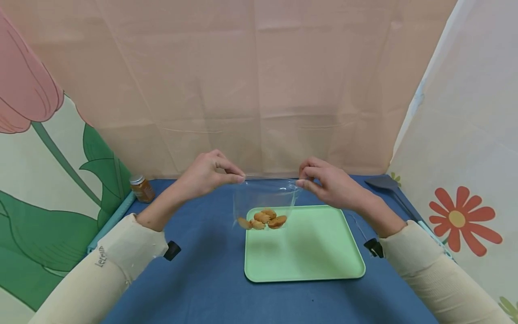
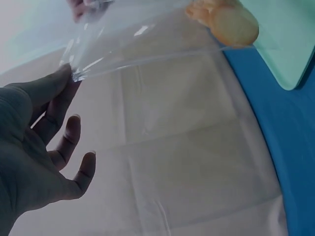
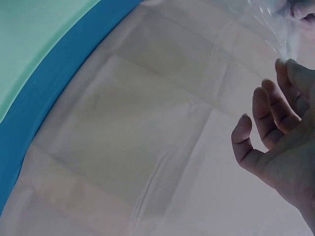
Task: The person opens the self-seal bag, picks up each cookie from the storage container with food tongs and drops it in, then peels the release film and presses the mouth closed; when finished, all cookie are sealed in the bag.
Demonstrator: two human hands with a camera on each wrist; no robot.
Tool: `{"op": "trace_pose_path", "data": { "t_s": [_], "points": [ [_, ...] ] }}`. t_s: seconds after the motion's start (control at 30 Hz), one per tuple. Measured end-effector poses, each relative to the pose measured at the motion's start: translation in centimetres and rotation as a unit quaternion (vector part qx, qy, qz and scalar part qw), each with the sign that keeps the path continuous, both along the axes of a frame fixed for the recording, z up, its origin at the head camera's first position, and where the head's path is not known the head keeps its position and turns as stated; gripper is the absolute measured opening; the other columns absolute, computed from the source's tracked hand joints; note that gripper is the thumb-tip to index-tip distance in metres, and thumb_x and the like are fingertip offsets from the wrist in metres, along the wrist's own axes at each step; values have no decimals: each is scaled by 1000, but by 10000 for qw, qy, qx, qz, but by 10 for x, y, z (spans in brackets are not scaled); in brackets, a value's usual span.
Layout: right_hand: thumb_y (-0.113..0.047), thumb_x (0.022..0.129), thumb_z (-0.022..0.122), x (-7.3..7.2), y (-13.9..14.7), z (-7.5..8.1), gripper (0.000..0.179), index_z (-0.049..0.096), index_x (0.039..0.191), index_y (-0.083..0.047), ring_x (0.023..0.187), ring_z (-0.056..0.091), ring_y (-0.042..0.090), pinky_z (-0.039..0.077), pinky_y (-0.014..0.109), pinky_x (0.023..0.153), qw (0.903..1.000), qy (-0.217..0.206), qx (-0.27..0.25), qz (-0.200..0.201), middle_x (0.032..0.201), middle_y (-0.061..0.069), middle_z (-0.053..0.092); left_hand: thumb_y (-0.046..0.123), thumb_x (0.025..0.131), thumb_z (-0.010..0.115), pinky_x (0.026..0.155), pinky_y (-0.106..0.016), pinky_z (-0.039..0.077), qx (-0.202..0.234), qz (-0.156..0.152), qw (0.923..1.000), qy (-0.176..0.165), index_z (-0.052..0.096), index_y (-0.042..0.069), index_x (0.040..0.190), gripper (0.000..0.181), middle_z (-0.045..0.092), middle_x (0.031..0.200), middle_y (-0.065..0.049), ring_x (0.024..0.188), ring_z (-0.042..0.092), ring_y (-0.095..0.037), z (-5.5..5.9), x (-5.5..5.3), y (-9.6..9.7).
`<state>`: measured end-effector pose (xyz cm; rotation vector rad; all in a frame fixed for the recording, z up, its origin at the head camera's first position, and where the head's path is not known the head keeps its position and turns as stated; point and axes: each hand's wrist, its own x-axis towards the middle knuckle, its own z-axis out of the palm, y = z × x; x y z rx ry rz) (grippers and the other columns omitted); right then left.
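Observation:
A clear plastic bag hangs between my two hands, with several golden-brown cookies or small pastries lying along its bottom. My left hand pinches one top corner between thumb and forefinger; in the left wrist view the other fingers stay loosely bent. At the opposite top corner, my right hand pinches the film the same way. The bag is held above the back left part of a light green tray, and its left end reaches past the tray's edge.
On the blue tablecloth, a small jar with a silver lid stands at the back left. A dark spatula lies along the right edge. A beige cloth backdrop rises behind the table.

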<state>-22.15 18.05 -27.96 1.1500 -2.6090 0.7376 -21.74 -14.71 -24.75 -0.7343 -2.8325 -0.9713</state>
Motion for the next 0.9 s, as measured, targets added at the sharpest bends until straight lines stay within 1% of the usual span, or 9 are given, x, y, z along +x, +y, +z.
{"op": "trace_pose_path", "data": {
  "t_s": [0.1,0.3,0.43,0.5,0.6,0.7,0.77,0.83,0.9],
  "points": [
    [-22,101,62,2,1,2,18,63,84,-20,88,52,10,47,30,74,10000,-24,-16,28,110,-3,58,27,91,77,72,-37,45,42,-9,10000,9,83,22,100,12,61,98,-1,94,48,-18,0,0,-1],
    [-17,100,63,5,7,7,12,66,89,-20,95,53,13,49,32,77,9979,-382,-486,216,122,0,55,26,91,76,74,-37,46,258,-99,9996,114,82,22,103,14,63,99,0,96,49,-17,-3,0,-2],
    [-14,100,63,3,7,5,13,66,88,-16,96,53,14,49,30,74,9949,-264,-972,78,124,2,56,26,93,74,76,-37,46,528,-63,9982,287,81,20,106,16,63,101,0,97,50,-16,-8,2,-3],
    [-12,100,63,0,6,4,13,68,88,-14,98,52,14,48,28,74,9914,-141,-1302,-30,122,4,57,26,93,74,76,-37,47,645,-6,9971,408,80,19,107,17,64,101,-1,97,51,-15,-10,3,-2],
    [-11,99,64,-6,3,2,10,70,90,-10,100,52,14,47,25,76,9822,-41,-1868,-185,122,6,57,27,93,73,74,-36,47,736,159,9952,626,80,19,107,17,64,99,0,96,51,-15,-12,3,1],
    [-13,99,65,-11,-2,2,10,70,92,-8,102,52,13,47,24,78,9731,-135,-2281,-305,122,5,57,29,93,73,74,-36,46,756,341,9932,823,79,19,107,18,66,99,1,97,51,-15,-12,1,4],
    [-14,99,65,-15,-5,1,10,70,93,-7,104,53,13,47,24,80,9687,-241,-2444,-350,122,5,56,31,94,73,72,-36,46,728,458,9925,872,79,20,106,18,65,99,1,97,50,-16,-13,-1,4],
    [-14,99,65,-20,-9,0,11,70,94,-6,106,52,13,47,24,80,9668,-336,-2508,-363,123,6,57,31,94,72,73,-36,46,737,494,9924,852,79,19,106,19,66,100,0,97,50,-17,-14,-4,2],
    [-12,99,64,-25,-14,-3,11,71,95,-3,106,52,15,46,24,79,9658,-414,-2541,-319,123,9,57,32,94,72,77,-37,46,713,531,9929,789,79,18,105,18,67,102,0,98,50,-17,-17,-7,-2]
  ]
}}
